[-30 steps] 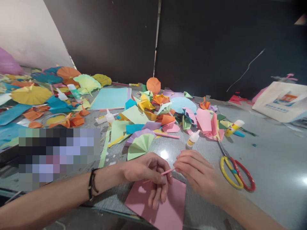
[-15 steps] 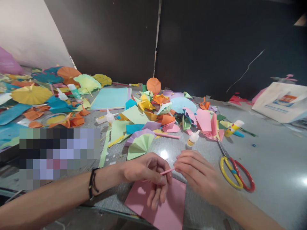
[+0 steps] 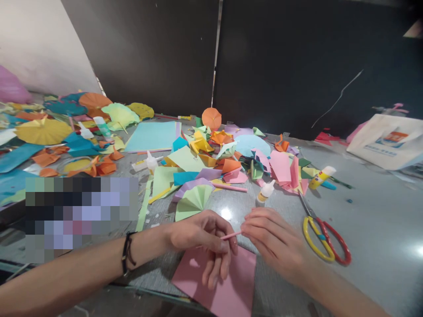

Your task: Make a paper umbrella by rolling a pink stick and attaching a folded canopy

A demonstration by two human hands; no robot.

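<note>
Grey table point(image 3: 380, 211) runs under everything, with dark panels behind it. Far to your left lie paper umbrellas point(image 3: 42, 130), and a green fan point(image 3: 193, 200) sits just beyond your knuckles. Your left hand point(image 3: 198, 233) has thumb and forefinger clamped on one end of a thin pink stick point(image 3: 231, 236), and its other fingers droop onto a pink sheet point(image 3: 231, 286) at the near edge. The stick hangs just above that sheet, bridging the gap between your hands. Your right hand point(image 3: 274, 240) pinches the other end, fingertips pressed together on it.

It looks like a tight paper roll, so pinch lightly and turn both ends evenly, or it may kink or loosen. Its long axis runs almost straight left to right, the right end tipped slightly up and away from you.

Further right stand a glue bottle point(image 3: 265, 192), then scissors point(image 3: 325, 240) lying flat, then a white bag point(image 3: 386, 141).
</note>
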